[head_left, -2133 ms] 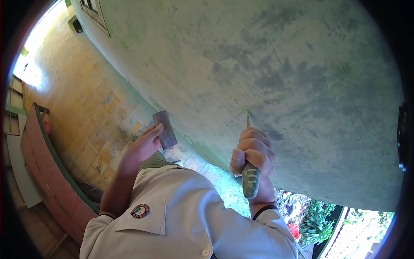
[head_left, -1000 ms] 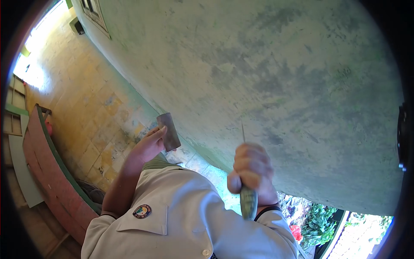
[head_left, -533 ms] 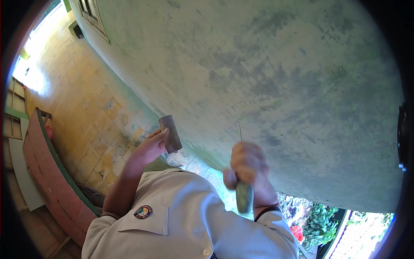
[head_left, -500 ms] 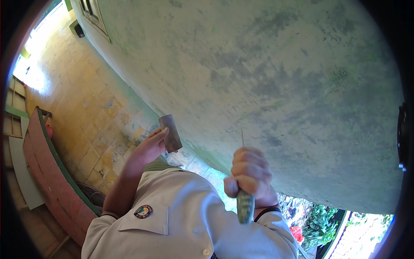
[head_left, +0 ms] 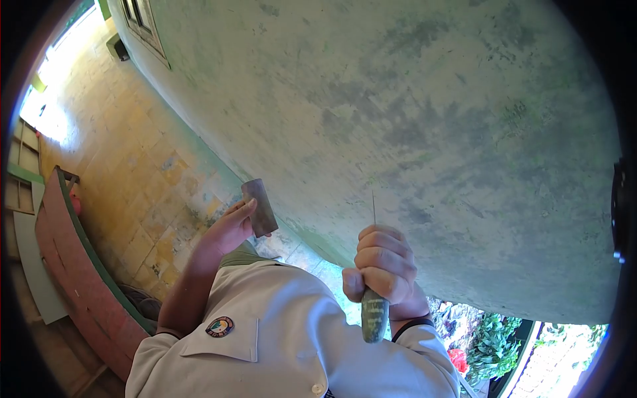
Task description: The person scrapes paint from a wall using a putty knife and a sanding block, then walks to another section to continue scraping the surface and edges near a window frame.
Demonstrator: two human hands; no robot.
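Observation:
My right hand (head_left: 383, 263) is closed around the paint-stained handle of a scraper (head_left: 373, 316). Its thin blade points up, edge-on, against the green-stained plaster wall (head_left: 411, 113). My left hand (head_left: 229, 229) holds a small dark rectangular block (head_left: 259, 207) away from the wall, above the tiled floor. My white shirt with a round badge fills the lower middle of the view.
A yellow tiled floor (head_left: 126, 159) runs along the foot of the wall. A red and green board (head_left: 73, 265) lies at the left. A window frame (head_left: 142, 20) is at the top left. Plants with red flowers (head_left: 478, 338) grow at the lower right.
My right hand has drawn the scraper down along the wall, from higher up to lower and slightly left. My left hand with the block has barely moved.

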